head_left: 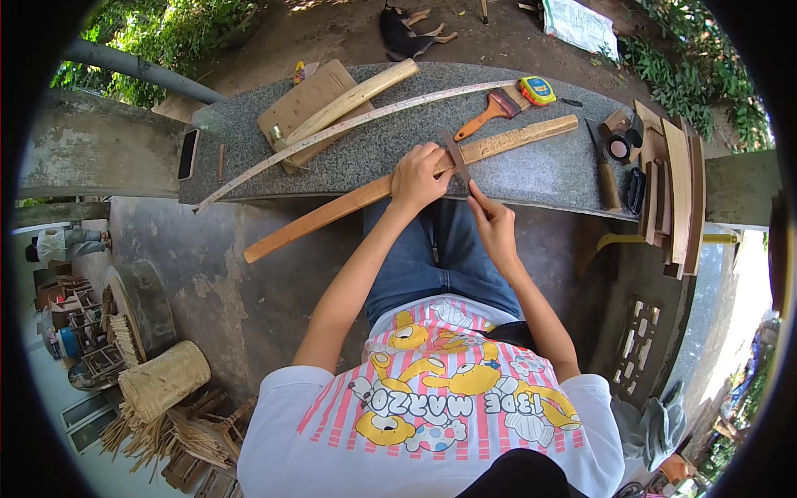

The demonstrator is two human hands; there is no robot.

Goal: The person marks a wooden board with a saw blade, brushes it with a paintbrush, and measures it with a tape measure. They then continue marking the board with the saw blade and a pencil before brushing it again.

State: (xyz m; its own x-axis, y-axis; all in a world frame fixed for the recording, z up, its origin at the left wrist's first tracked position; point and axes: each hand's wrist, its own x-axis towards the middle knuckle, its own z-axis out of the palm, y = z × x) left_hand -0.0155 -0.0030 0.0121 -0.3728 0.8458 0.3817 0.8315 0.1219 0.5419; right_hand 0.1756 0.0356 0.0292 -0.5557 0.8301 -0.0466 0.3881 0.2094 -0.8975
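Observation:
A long wooden strip [332, 214] lies slantwise over the near edge of the stone tabletop, its left end sticking out past the edge. My left hand [419, 181] is closed round the strip near its middle, fingers beside a flat brown file-like bar [456, 156]. That bar crosses the top of the strip. My right hand [496, 224] pinches the bar's near end. Just beyond the strip lies a paintbrush [490, 112] with an orange handle. A yellow tape measure [537, 90] sits at the back, its long blade [349, 124] pulled out across the table.
The stone table [548, 170] also bears a rounded wooden stick [357, 100] on cardboard [282, 112], a phone [189, 154], a knife [608, 178] and stacked wood strips [679, 191] at right. A dog [407, 31] lies beyond. Another person [66, 245] is far left.

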